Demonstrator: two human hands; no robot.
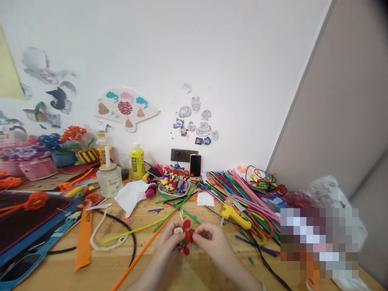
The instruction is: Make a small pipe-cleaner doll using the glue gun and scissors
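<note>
Near the front middle of the table, my left hand (169, 240) is closed around a small craft figure with a pale part (178, 230) and red fuzzy loops (187, 235). A bit of green shows low on it; the rest is covered by my fingers. My right hand (209, 239) pinches the right side of the red loops between thumb and fingertips. Just beyond my hands lie green pipe cleaners (172, 212) and a white paper square (205, 199). To the right of my right hand is a yellow glue gun (235, 214).
Behind my hands, a white tray (174, 193) holds small colourful figures. A large pile of pipe cleaners (242, 194) spreads to the right, beside a plastic bag (330, 190). At left are a glass jar (109, 182), a yellow bottle (137, 161) and blue sunglasses (21, 266). A phone (195, 165) leans on the wall.
</note>
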